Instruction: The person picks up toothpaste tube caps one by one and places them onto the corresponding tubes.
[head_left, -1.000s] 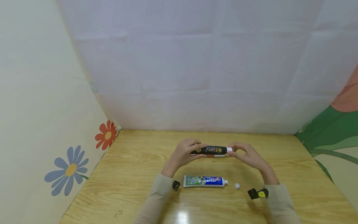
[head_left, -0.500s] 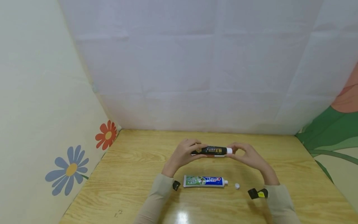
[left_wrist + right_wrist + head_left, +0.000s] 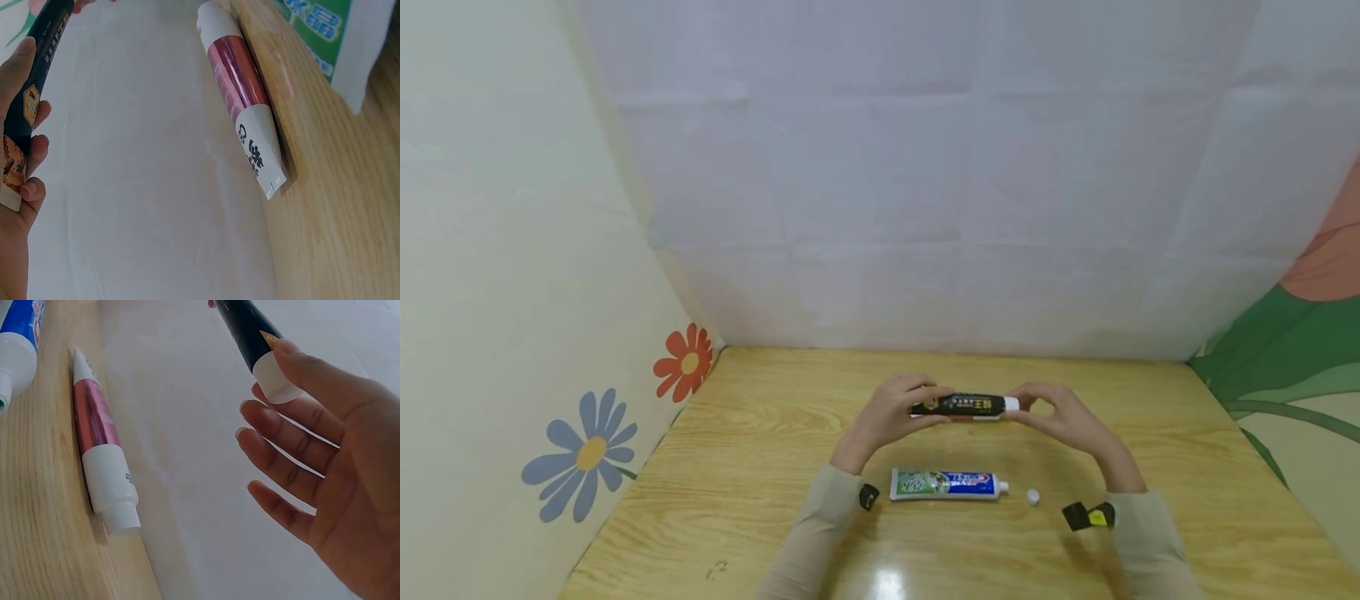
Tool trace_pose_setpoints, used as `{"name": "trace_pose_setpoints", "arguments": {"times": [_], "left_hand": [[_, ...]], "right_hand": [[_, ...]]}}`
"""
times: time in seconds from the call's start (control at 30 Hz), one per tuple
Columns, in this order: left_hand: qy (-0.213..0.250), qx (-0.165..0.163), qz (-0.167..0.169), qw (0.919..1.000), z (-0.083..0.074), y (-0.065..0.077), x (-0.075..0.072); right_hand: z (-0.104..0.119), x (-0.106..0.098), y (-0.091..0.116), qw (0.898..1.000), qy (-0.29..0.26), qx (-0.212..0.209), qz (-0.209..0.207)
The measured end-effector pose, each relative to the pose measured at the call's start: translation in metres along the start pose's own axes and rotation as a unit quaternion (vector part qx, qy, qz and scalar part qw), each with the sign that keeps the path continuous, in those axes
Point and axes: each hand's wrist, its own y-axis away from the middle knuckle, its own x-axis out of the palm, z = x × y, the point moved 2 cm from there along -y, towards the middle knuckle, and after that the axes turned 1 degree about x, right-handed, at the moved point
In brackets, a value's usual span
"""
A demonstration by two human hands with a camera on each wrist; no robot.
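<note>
Both hands hold a black toothpaste tube (image 3: 966,405) level over the table. My left hand (image 3: 887,412) grips its tail end, thumb on one side and fingers curled round the other, as the left wrist view shows. At the other end, my right hand (image 3: 1060,414) pinches the white cap (image 3: 275,378) between thumb and index finger; its remaining fingers are spread apart. Nearer the person lies a green and blue toothpaste tube (image 3: 943,483) with its nozzle bare. A small loose white cap (image 3: 1033,497) sits to its right.
A red and white tube (image 3: 240,75) lies on the wooden table (image 3: 775,533), mostly hidden behind the black tube in the head view. A white sheet (image 3: 865,208) hangs along the table's far edge. Flower-patterned walls (image 3: 591,454) stand at the sides.
My right thumb and fingers have shifted slightly around the white cap. The left hand keeps its grip, and the things on the table stay where they were.
</note>
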Motion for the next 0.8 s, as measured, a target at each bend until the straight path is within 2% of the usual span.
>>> {"name": "trace_pose_setpoints", "arguments": {"times": [0.1, 0.3, 0.47, 0.8], "left_hand": [[0.004, 0.008, 0.0, 1.0, 0.0, 0.001, 0.0], [0.012, 0.021, -0.003, 0.9997, 0.002, 0.005, 0.001], [0.028, 0.021, 0.002, 0.9994, 0.004, 0.008, 0.003], [0.024, 0.019, 0.021, 0.9993, 0.006, 0.016, 0.008]], "right_hand": [[-0.013, 0.005, -0.001, 1.0, 0.005, -0.006, -0.003], [-0.017, 0.006, 0.001, 1.0, 0.002, -0.026, -0.006], [-0.018, 0.007, 0.003, 1.0, 0.005, -0.011, 0.002], [-0.02, 0.009, 0.008, 1.0, 0.007, 0.008, 0.026]]}}
